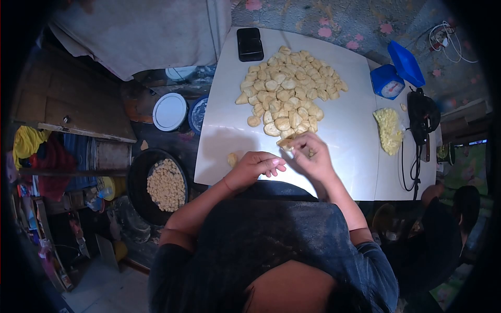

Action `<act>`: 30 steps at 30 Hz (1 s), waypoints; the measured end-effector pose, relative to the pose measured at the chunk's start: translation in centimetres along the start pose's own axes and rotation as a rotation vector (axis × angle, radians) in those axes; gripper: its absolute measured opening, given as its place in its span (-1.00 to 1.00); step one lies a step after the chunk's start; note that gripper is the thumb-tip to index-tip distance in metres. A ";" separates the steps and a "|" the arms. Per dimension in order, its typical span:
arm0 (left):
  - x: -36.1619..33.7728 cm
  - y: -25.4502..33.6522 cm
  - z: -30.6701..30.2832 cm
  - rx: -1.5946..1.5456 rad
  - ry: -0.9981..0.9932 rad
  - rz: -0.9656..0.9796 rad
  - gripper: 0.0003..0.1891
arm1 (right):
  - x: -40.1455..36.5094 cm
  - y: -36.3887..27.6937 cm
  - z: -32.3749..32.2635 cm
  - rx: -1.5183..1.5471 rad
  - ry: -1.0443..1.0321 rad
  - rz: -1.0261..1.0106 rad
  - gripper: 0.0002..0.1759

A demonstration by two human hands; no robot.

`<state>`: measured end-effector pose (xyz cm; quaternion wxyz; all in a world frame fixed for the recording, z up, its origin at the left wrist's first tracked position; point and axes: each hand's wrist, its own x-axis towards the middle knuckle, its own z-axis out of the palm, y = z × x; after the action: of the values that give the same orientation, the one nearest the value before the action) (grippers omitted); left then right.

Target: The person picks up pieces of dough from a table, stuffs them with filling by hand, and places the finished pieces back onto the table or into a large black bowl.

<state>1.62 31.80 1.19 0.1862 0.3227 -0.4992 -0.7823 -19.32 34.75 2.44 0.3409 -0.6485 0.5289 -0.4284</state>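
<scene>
My right hand is closed, pinching a pale dough piece between thumb and fingers just above the table, at the near end of a heap. That heap of pale, rounded dough pieces spreads over the middle of the white table. To the left, my left hand hovers over the table's near edge with its fingers curled together; whatever they may hold is hidden. A single dough piece lies on the table beside my left hand.
A black case lies at the table's far left. On the right are a blue scale, a bag of yellowish pieces and a black corded appliance. A black basin with small pale lumps and a white-lidded bucket stand left. Another person is at lower right.
</scene>
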 end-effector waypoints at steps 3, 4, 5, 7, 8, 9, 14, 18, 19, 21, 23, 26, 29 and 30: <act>-0.2 0.0 -0.4 0.019 0.035 0.004 -0.68 | 1.1 1.0 -2.1 -0.356 -0.010 0.029 -0.64; -0.3 0.0 -0.4 0.010 0.055 0.002 -0.68 | 1.4 1.7 -2.5 -0.582 -0.037 -0.019 -0.61; -0.4 0.0 -0.3 0.002 0.072 -0.001 -0.68 | 1.6 2.4 -2.7 -0.582 -0.035 -0.014 -0.61; -0.4 0.0 -0.3 0.007 0.064 -0.006 -0.69 | 2.0 3.7 -2.7 -0.673 -0.157 -0.092 -0.59; -0.3 0.1 -0.4 0.011 0.065 -0.005 -0.69 | 2.2 3.7 -2.9 -0.675 -0.154 -0.095 -0.59; -0.3 0.2 -0.4 0.012 0.067 0.000 -0.69 | 2.5 3.7 -3.0 -0.713 -0.141 -0.215 -0.63; -0.6 0.2 -0.8 -0.002 0.101 0.015 -0.72 | 3.1 3.8 -3.3 -0.169 -0.089 -0.098 -0.77; -0.4 0.3 -0.6 -0.139 0.100 0.204 -0.73 | 3.4 -1.1 -3.3 0.668 0.201 0.163 -0.72; -0.3 0.8 -0.2 -0.150 0.085 0.303 -0.74 | 3.5 -2.4 -2.8 0.683 0.169 0.191 -0.74; 0.1 1.1 0.3 -0.158 0.064 0.405 -0.74 | 3.7 -2.3 -1.8 0.575 0.075 0.162 -0.79; 0.3 1.4 0.6 -0.288 0.023 0.424 -0.73 | 3.3 -3.2 -0.9 0.352 -0.003 0.161 -0.74; 0.0 2.6 0.7 -0.404 0.163 0.303 -0.73 | 2.9 -3.2 0.4 0.249 -0.054 0.047 -0.68; -0.6 1.7 -0.6 -0.647 0.228 0.200 -0.73 | 1.7 -4.0 1.5 0.115 -0.144 -0.110 -0.60; -0.8 1.5 -0.8 -0.648 0.224 0.194 -0.73 | 1.5 -4.3 1.9 0.034 -0.195 -0.156 -0.56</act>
<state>2.75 31.10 2.54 0.4059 0.2820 -0.2301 -0.8383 -15.72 34.16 5.83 0.3671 -0.7204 0.4339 -0.3974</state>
